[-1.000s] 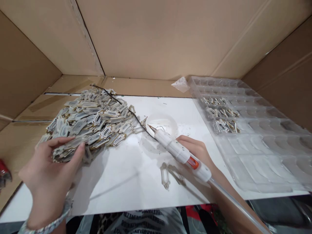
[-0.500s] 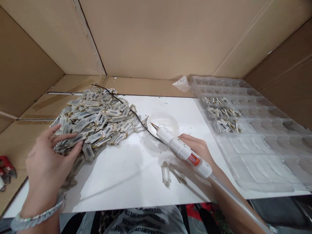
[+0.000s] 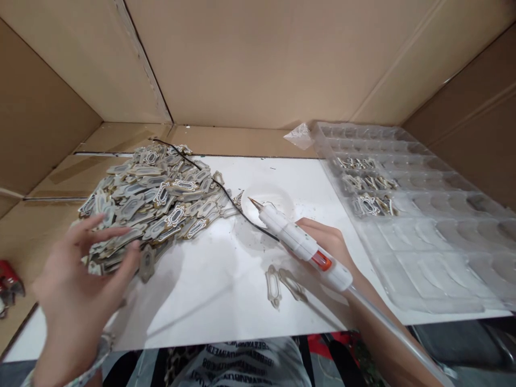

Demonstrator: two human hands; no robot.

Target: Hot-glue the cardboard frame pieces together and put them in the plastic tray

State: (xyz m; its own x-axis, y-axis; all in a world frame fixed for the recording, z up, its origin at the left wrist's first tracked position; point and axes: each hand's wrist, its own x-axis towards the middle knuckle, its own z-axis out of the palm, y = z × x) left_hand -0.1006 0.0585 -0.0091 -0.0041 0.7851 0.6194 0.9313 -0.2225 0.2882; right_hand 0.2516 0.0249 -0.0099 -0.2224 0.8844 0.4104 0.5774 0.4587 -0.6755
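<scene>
My left hand (image 3: 78,279) reaches into the near edge of a big heap of small ornate oval frame pieces (image 3: 157,196) on the white board (image 3: 209,295); its fingers curl round a few of them. My right hand (image 3: 328,244) grips a white glue gun (image 3: 300,244) with an orange trigger, its metal tip pointing up-left over a clear round dish (image 3: 274,199). A clear glue stick trails from the gun's back along my forearm. One loose frame piece (image 3: 273,282) lies on the board just under the gun.
A clear plastic compartment tray (image 3: 423,226) lies at the right, with a few far cells holding finished pieces (image 3: 368,204). A black cord (image 3: 209,180) runs across the heap. Cardboard walls enclose the back and sides. A red tool (image 3: 8,279) sits at far left.
My left hand has shifted along the heap's near edge, fingers opening and then curling round pieces again. The glue gun has risen slightly and drifted right; the view shifted a little.
</scene>
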